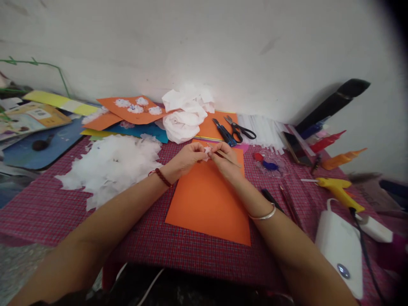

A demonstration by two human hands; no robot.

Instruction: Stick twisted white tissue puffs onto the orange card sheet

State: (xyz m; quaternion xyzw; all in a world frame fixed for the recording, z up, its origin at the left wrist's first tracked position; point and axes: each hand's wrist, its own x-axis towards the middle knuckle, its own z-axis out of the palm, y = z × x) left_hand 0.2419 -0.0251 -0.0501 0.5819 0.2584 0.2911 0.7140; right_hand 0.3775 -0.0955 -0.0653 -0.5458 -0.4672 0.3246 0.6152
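Note:
My left hand (192, 154) is closed in a pinch on a small piece of white tissue paper (207, 152). My right hand (225, 159) meets it there, fingertips closed at the same piece. A thin tan stick (234, 162), perhaps a pencil or brush handle, runs through the right fingers and pokes out over the back of that hand. Both hands are above the far end of an orange paper sheet (210, 204). Left of them lies a heap of cut white tissue pieces (111, 165). Crumpled white tissue (185, 119) sits just behind.
Black-handled scissors (240, 129) and a cutter (224, 132) lie beyond my hands. An orange sheet with white tufts (134, 109) is at back left. To the right are glue sticks (259, 132), a phone (296, 148), a yellow glue gun (338, 189) and a white box-shaped device (339, 250).

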